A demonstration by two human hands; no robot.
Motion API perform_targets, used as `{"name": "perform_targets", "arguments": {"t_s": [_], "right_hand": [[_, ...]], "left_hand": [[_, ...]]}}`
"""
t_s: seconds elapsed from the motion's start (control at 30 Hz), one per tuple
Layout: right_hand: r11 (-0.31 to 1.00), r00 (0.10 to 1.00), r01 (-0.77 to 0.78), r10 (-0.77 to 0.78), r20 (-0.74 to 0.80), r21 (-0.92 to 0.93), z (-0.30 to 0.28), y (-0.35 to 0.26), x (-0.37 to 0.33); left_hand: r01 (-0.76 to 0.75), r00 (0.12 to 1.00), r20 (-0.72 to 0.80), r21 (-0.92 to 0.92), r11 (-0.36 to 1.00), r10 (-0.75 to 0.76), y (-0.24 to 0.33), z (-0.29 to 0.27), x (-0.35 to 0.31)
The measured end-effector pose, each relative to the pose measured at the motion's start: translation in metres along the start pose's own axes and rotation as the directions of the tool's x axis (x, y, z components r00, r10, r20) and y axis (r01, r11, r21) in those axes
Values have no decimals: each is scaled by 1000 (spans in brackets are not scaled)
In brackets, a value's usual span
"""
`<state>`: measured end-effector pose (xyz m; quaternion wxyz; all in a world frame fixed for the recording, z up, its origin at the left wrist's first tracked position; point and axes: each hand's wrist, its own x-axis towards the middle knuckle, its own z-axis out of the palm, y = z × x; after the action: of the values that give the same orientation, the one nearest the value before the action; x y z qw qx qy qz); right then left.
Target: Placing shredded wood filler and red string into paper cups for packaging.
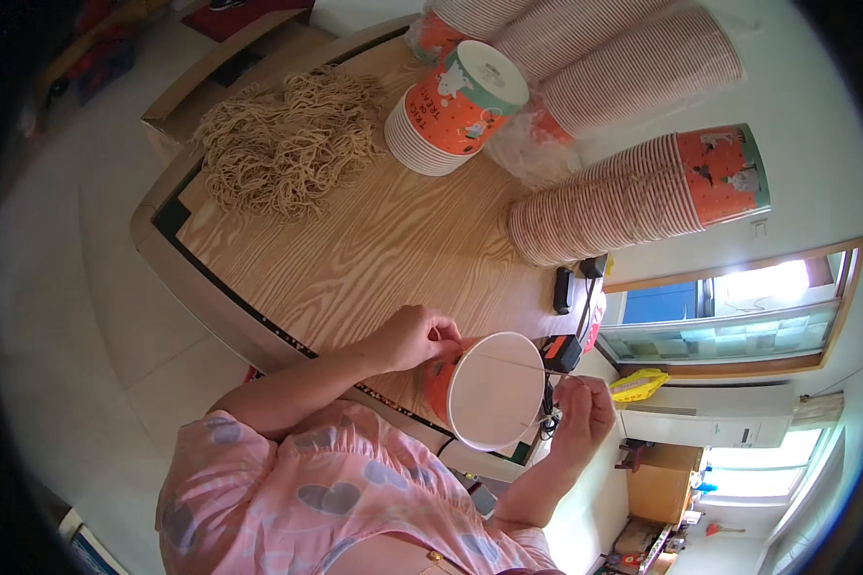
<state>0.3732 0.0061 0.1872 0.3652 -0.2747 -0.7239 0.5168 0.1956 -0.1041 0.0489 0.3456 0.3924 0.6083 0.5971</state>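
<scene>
We see one paper bucket (497, 393) near the person's body, its pale open mouth turned toward us and a thin string (522, 363) running across that mouth. The bucket sits between the two hands: the left hand (420, 339) is at its left side, fingers curled against the wall by the rim, and the right hand (583, 412) is just off its right side, finger and thumb pinching the string. We cannot tell whether the left fingers also grip string.

Farther off on the wood-grain table (355, 264), we find an upside-down nested stack (455, 110) of buckets, and left of it a heap of tan twine (288, 144). To the right a long nested stack (633, 196) lies on its side, brown twine showing along it; beyond, more stacks lie in clear plastic wrap (642, 72). We notice dark lettering and pale figures printed on the upside-down stack's orange side, below a green band.
</scene>
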Motion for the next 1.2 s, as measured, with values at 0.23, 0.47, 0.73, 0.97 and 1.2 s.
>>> {"name": "perform_targets", "arguments": {"t_s": [0.23,0.47,0.73,0.97,1.2], "right_hand": [[971,976,122,-80,-203,204,-23,22,-9],[778,777,531,-290,558,-335,35,6,-31],[292,337,896,39,941,-333,56,25,-32],[471,327,839,-34,944,-274,56,5,-1],[503,522,750,-52,851,-430,53,7,23]], "left_hand": [[66,990,134,-98,993,-52,10,6,4],[448,861,444,-429,785,-249,-2,20,13],[652,756,580,-629,424,-302,-11,35,16],[550,835,486,-727,412,-257,-16,38,16],[497,868,415,-714,494,-275,-14,21,13]]}}
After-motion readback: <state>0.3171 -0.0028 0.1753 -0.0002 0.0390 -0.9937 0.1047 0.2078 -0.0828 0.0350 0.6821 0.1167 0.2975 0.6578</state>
